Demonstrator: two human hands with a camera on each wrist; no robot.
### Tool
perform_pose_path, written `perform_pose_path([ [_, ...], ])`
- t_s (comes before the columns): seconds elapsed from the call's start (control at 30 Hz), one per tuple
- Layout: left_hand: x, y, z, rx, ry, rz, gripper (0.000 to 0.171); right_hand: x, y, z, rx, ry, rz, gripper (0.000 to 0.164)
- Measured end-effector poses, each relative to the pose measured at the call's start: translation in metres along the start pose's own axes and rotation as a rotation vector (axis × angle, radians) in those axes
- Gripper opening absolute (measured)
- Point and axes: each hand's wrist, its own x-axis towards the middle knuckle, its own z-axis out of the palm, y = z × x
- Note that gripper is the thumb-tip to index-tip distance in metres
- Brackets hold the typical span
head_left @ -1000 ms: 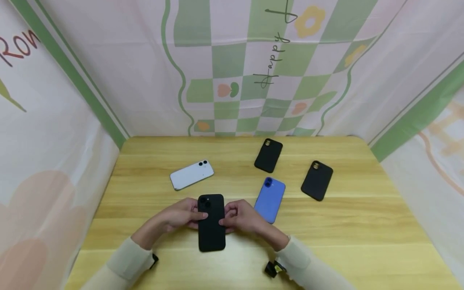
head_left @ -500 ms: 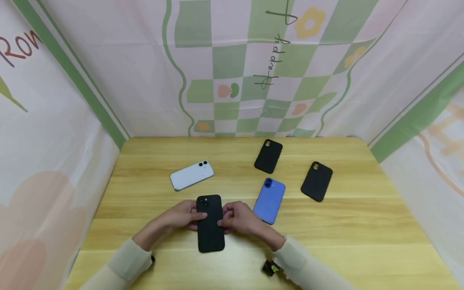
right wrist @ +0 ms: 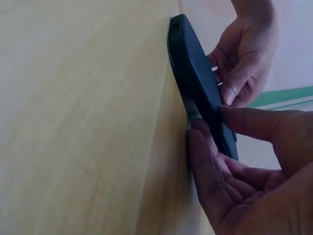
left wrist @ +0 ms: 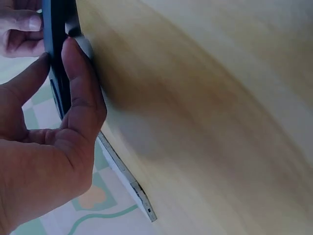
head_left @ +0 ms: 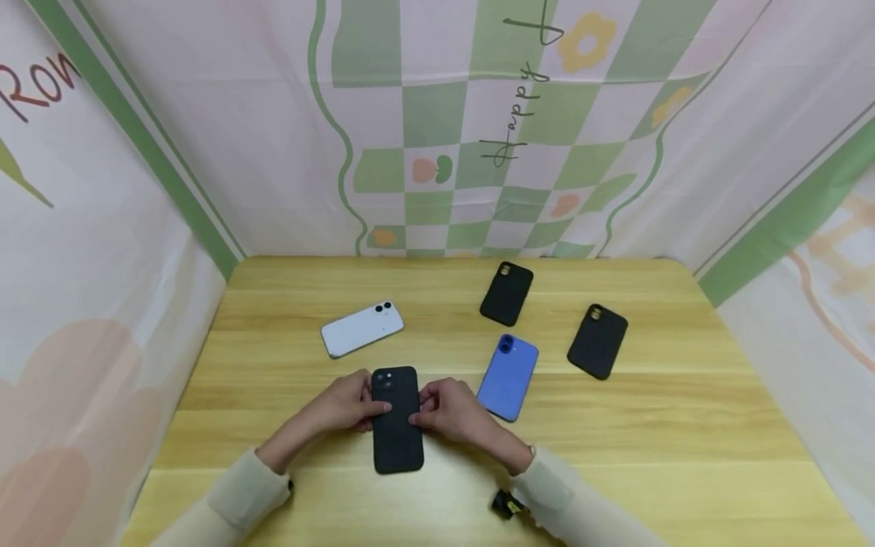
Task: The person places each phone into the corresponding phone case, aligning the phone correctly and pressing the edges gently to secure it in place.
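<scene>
A smartphone in a black case [head_left: 399, 444] is held up between both hands, its camera corner at the upper left in the head view. My left hand [head_left: 347, 403] grips its left edge, thumb on the back and fingers underneath. From the other side my right hand [head_left: 447, 410] pinches the right edge in the same way. Seen edge-on in the right wrist view, the black-cased phone [right wrist: 198, 63] is tilted close over the wood, a port opening at its end. The side facing the table is mostly hidden.
On the wooden table [head_left: 683, 456], a white phone [head_left: 362, 330] lies beyond my left hand and a blue phone [head_left: 508, 378] beside my right. Two black phone cases, a farther one [head_left: 506, 294] and a right one [head_left: 598, 342], lie behind. Patterned cloth [head_left: 437, 114] walls the back and sides.
The black-cased phone has tilted slightly and shifted a touch left in my hands. My right forearm has drawn a little left. The other phones and cases have stayed put.
</scene>
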Motion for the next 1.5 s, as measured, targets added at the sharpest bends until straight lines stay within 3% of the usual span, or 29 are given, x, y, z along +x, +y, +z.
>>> perform_pose_path([
  [0.3,0.0,0.008,0.006,0.097,0.091,-0.052,0.048,-0.001,0.0,0.0,-0.071,0.065,-0.003,0.024],
  [0.63,-0.002,0.013,0.007,0.224,0.104,-0.035,0.052,-0.003,0.0,0.002,-0.092,0.069,-0.014,0.024],
  [1.17,-0.002,0.014,0.008,0.235,0.103,-0.037,0.06,-0.003,0.002,0.001,-0.145,0.1,-0.054,0.023],
  [1.5,-0.001,0.015,0.003,0.283,0.101,-0.036,0.055,-0.004,0.006,-0.008,-0.131,0.067,-0.094,0.021],
])
